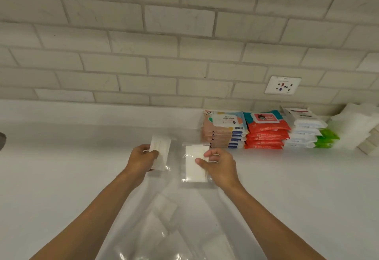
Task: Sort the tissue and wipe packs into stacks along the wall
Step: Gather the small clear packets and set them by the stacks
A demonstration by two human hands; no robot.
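My left hand (141, 160) grips a small white tissue pack in clear wrap (161, 151) above the white counter. My right hand (218, 166) pinches a second white tissue pack (194, 167) by its right edge, just right of the first. Along the wall on the right stand sorted stacks: peach and blue wipe packs (224, 130), red wipe packs (266, 132), white and green packs (309, 134), and plain white packs (356, 128). Near the front edge lies a clear plastic bag (174, 229) with several more white packs inside.
The white counter (61, 167) runs back to a white brick-tile wall (164, 54). A wall socket (283, 85) sits above the stacks. A dark object (2, 140) shows at the far left edge.
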